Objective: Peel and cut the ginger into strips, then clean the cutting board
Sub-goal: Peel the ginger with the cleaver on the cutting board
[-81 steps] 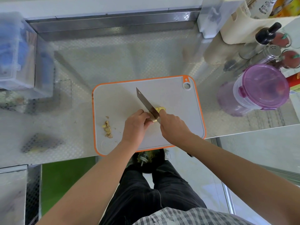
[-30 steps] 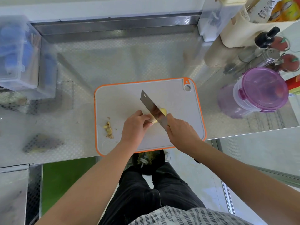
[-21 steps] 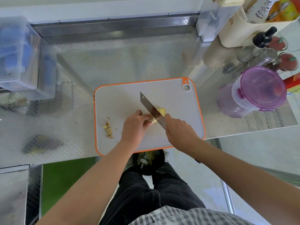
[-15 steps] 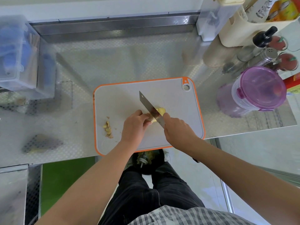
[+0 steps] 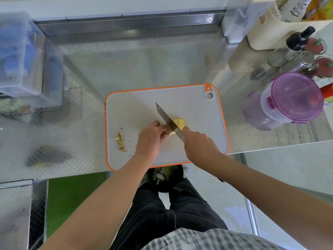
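At the middle of the cutting board (image 5: pixel 198 105) the left hand (image 5: pixel 150 139) pinches the ginger (image 5: pixel 178 123) and the right hand (image 5: pixel 198 143) grips the knife (image 5: pixel 166 120) laid across it; thin, even slices, with the holding hand kept back from the edge, would likely serve best.

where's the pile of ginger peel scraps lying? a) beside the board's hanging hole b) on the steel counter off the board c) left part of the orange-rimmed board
c: the small pile of ginger peel scraps lies on the left part of the grey orange-rimmed cutting board.
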The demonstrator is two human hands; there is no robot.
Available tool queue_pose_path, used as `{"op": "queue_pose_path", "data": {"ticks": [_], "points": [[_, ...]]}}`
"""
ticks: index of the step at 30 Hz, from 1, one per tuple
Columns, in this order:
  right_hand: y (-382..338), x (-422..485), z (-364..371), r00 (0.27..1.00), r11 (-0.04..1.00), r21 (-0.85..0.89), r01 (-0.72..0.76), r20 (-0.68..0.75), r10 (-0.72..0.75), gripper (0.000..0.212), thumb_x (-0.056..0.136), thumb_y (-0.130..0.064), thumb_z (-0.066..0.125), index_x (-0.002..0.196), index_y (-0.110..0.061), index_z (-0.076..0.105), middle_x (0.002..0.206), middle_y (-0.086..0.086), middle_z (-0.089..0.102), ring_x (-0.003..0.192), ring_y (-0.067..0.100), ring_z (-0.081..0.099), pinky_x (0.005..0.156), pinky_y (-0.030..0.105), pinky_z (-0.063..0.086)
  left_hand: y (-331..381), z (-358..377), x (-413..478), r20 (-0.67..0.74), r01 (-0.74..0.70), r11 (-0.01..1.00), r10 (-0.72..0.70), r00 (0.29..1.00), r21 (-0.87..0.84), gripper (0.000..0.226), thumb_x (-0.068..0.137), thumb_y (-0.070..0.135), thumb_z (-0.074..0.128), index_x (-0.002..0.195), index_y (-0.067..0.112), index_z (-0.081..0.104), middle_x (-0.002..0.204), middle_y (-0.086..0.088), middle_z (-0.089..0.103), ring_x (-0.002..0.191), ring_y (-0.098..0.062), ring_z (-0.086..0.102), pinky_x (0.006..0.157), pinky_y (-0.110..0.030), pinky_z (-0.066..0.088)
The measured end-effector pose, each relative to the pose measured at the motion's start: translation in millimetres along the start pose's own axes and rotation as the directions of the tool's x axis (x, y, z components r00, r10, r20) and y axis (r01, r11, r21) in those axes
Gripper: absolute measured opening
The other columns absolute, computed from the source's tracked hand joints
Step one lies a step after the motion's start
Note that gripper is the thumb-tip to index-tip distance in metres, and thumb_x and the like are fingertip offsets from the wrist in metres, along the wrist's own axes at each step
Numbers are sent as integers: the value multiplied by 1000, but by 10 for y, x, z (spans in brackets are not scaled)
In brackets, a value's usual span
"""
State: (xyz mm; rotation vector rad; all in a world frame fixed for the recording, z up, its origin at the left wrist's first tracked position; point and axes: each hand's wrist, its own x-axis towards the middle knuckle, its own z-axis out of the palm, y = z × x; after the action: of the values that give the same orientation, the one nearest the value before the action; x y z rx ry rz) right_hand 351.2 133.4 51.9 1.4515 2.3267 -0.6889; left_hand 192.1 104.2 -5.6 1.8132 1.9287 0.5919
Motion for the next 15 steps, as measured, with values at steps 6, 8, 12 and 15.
{"op": "queue_pose_path", "data": {"ticks": [6, 8, 12, 15], "points": [[-38, 235, 84, 1000, 1000, 12, -4, -8, 4, 26, 93, -4, 38, 119, -8, 35, 73, 2, 43, 68, 27, 51, 58, 35, 36, -9, 0, -5, -7, -34, 999, 34, 999, -31, 19, 71, 5, 81, 89, 7, 74, 73, -7, 61, 57, -26, 59, 51, -26, 43], [-29, 330, 132, 1000, 998, 56, 5, -30, -4, 22, 95, -7, 37, 117, -7, 37, 81, 8, 52, 72, 30, 53, 59, 35, 36, -4, 7, -15, -8, -37, 998, 36, 999, -48, 20, 72, 5, 80, 91, 7, 74, 74, -7, 62, 59, -27, 60, 51, -31, 49], [49, 354, 203, 997, 997, 77, 30, -75, -24, 20, 99, -16, 38, 117, -7, 38, 91, 12, 60, 75, 36, 57, 59, 36, 37, -4, -4, -15, -1, -28, 999, 28, 1000, -44, 18, 76, 8, 78, 94, 7, 74, 77, -7, 63, 62, -26, 60, 55, -28, 44], [76, 352, 179, 997, 993, 112, 22, -76, -14, 21, 100, -21, 39, 116, -8, 38, 87, 11, 58, 71, 33, 54, 59, 36, 39, -11, 1, -6, -2, -31, 999, 31, 1000, -31, 16, 77, 9, 77, 92, 7, 74, 77, -7, 63, 63, -28, 61, 56, -30, 46]]}}
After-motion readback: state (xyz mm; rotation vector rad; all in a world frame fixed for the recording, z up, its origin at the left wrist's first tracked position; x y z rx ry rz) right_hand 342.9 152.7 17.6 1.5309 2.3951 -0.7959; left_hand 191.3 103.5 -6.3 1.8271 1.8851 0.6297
